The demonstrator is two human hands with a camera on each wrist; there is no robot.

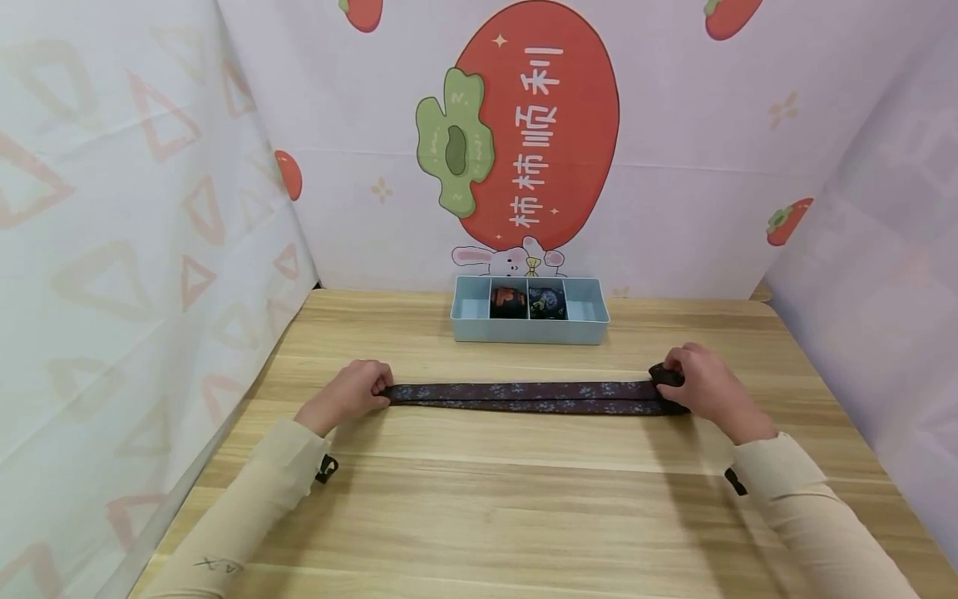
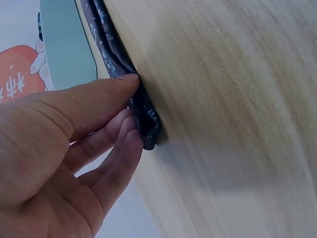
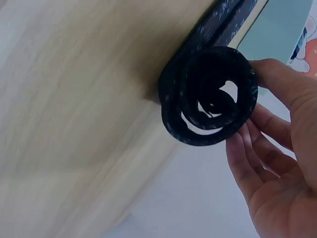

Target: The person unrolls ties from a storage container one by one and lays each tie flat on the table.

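A dark necktie (image 1: pixel 524 398) with small blue flowers stretches across the table, doubled lengthwise. My left hand (image 1: pixel 355 393) pinches its folded left end; in the left wrist view the thumb lies on top and the fingers (image 2: pixel 119 163) are below. At the other end, my right hand (image 1: pixel 699 383) grips the part of the tie wound into a loose roll (image 3: pixel 210 96). Seen from the side in the right wrist view, the coil shows gaps between its turns, with thumb and fingers on its outer edge.
Behind the tie stands a light blue divided box (image 1: pixel 527 331) near the back edge of the wooden table (image 1: pixel 479 516). Its middle compartments hold a dark roll with orange (image 1: pixel 509 303) and a dark patterned roll (image 1: pixel 547 303). Printed cloth (image 1: pixel 359 216) hangs around the table.
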